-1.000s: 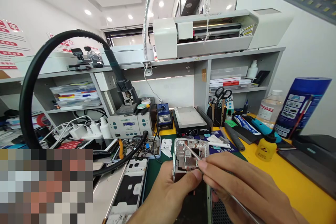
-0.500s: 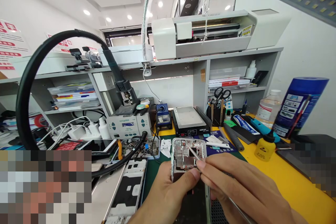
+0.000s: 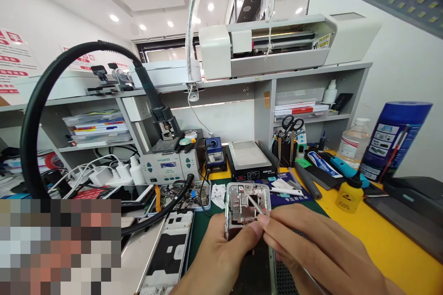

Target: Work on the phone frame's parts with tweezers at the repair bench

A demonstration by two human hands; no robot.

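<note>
An opened phone (image 3: 236, 203) with bare metal frame and small inner parts at its top end leans tilted up in front of me. My left hand (image 3: 224, 253) is wrapped round its left side, thumb lying across the front. My right hand (image 3: 318, 244) pinches a thin silvery pointed tool (image 3: 255, 203), too slim to name surely. Its tip reaches over the parts in the upper half of the phone, and its rear end shows below my right palm. My fingers cover part of the phone's middle and right edge.
A phone housing (image 3: 169, 249) lies left of my hands, near a tray of small parts (image 3: 206, 196). Behind stand a hot-air station (image 3: 169, 170) with a looping black hose (image 3: 29, 115) and a heating plate (image 3: 251, 156). A yellow bottle (image 3: 349, 196) and blue spray can (image 3: 394, 143) stand right.
The tool's tip has shifted slightly right and down over the phone, with my right hand moving only a little. My left hand keeps its hold.
</note>
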